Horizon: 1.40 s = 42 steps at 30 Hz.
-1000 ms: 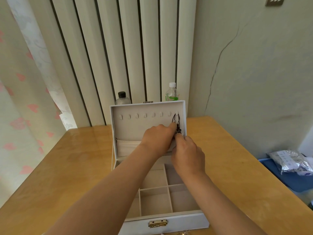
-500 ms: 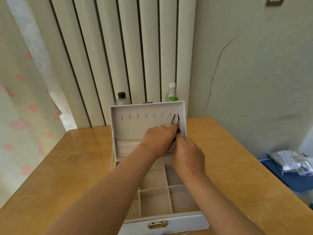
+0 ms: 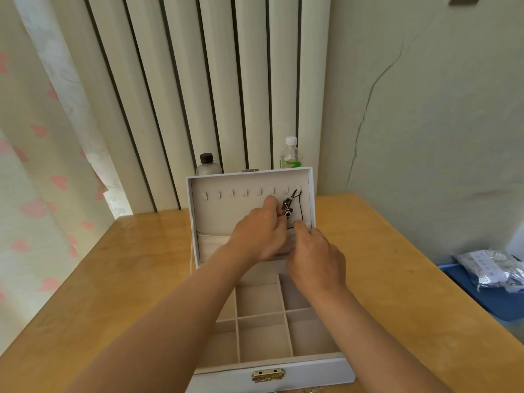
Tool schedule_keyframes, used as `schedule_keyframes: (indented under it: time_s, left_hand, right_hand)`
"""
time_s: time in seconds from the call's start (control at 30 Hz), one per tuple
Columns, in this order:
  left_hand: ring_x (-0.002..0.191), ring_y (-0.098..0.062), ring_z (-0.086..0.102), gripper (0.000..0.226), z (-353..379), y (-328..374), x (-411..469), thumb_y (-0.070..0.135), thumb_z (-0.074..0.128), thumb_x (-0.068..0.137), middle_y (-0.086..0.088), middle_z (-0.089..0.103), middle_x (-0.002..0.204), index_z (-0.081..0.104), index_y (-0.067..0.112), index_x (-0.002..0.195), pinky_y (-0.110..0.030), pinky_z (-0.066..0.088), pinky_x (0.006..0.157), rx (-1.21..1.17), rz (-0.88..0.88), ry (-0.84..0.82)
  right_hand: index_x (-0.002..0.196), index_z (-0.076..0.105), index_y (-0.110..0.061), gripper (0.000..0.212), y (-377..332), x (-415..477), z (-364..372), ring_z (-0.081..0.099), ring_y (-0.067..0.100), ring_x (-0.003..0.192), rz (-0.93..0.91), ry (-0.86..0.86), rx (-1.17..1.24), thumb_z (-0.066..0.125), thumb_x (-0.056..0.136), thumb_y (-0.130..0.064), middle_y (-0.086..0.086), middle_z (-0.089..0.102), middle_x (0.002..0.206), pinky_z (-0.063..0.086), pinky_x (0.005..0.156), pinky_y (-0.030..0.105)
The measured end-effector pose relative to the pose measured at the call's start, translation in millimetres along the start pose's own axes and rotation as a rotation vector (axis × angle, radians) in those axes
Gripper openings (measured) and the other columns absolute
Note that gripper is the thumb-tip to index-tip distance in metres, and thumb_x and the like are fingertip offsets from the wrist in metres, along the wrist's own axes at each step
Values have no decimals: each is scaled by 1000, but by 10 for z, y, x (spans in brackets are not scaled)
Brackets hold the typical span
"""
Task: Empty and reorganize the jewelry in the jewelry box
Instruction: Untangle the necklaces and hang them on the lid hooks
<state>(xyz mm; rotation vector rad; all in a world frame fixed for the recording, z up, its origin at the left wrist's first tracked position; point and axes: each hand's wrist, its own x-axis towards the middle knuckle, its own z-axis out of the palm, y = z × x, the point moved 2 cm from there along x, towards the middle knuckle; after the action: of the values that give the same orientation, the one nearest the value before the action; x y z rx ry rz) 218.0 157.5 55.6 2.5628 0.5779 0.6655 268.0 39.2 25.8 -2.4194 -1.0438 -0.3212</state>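
Jewelry box (image 3: 312, 374): white shell, beige lining.
Latch (image 3: 268, 375): brass-gold.
Necklace (image 3: 286, 208): black cord, dark metallic pendant.
Table (image 3: 113, 279): honey-brown wood grain.
Curtain (image 3: 28, 194): cream, pink hearts.
Wall panels (image 3: 198, 80): white, dark vertical stripes.

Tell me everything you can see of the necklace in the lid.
The necklace is a thin black cord with a small dark metal pendant. The cord loops over the rightmost hook inside the upright lid and hangs against its beige lining. The left hand pinches at the pendant; the right hand holds the cord's lower end.
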Motion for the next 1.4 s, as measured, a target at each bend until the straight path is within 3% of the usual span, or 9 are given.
schedule_keyframes:
  time_s: [0.27,0.4,0.63,0.83,1.0,1.2,1.4]
  left_hand:
    - [81,-29,57,13,1,8,14,28,44,97,-5,62,84,47,16,102,-42,47,72,4,-11,-26]
    - [78,-27,56,11,5,3,30,28,47,94,-3,61,79,49,18,98,-40,46,68,33,-3,-29]
    - [81,-25,60,8,-4,18,42,23,53,90,0,65,86,57,21,96,-47,54,75,83,31,-82]
    - [85,-23,61,16,-20,40,27,18,52,93,6,67,90,62,23,105,-44,54,77,100,117,-124]
    - [76,-22,61,15,-19,-17,-13,13,59,91,10,60,76,56,17,105,-39,53,72,-29,104,-31]
    - [73,-27,62,15,-9,-40,-38,-1,60,82,-9,67,80,64,5,95,-37,51,70,-100,120,35]
    - [81,-22,65,19,27,-62,-44,-1,58,84,-5,71,85,71,7,96,-25,49,73,-125,45,119]
  right_hand:
    - [145,26,-27,64,-34,29,18,65,35,101,-53,-73,-3,51,87,-23,6,62,121,39,69,34]
    - [128,30,-20,47,-37,29,24,65,35,92,-41,-35,36,52,87,-19,8,65,108,38,63,33]
    - [124,37,-20,27,-9,9,12,64,32,81,-60,73,68,43,97,-18,5,66,95,35,57,32]
    - [123,42,-21,25,5,16,22,65,32,82,-61,80,52,39,99,-17,6,66,95,33,57,32]
    - [128,43,-23,30,-3,15,24,65,32,83,-76,61,25,39,99,-18,4,65,97,36,58,32]
    - [130,44,-29,38,-4,11,22,65,33,88,-121,10,9,42,95,-17,2,65,105,39,61,33]
    - [137,39,-33,48,-16,-7,12,64,34,92,-174,-16,14,42,92,-16,0,63,109,37,63,34]
